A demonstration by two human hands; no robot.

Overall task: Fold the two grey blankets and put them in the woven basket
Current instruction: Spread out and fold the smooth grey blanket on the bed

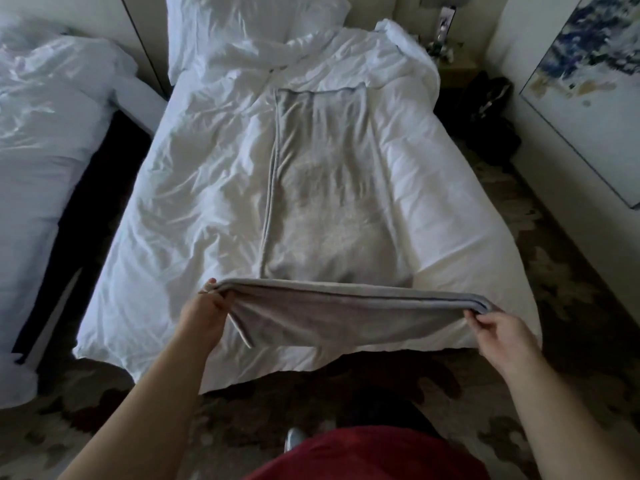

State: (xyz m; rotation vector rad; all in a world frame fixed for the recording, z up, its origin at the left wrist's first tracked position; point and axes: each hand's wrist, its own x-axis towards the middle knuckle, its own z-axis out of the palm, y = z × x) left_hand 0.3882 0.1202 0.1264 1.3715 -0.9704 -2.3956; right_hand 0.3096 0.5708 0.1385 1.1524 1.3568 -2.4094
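A grey blanket [332, 188] lies folded lengthwise into a long strip down the middle of the white bed [194, 209]. Its near end is lifted off the bed and stretched taut between my hands. My left hand [207, 311] grips the near left corner. My right hand [498, 332] pinches the near right corner. The lifted edge runs straight from one hand to the other above the foot of the bed. Only one grey blanket shows, and no woven basket is in view.
A second white bed [41, 161] stands at the left across a dark gap. Pillows [249, 26] lie at the head. A nightstand [453, 60] and a dark bag [491, 109] sit at the right, below a painting [595, 84] on the wall.
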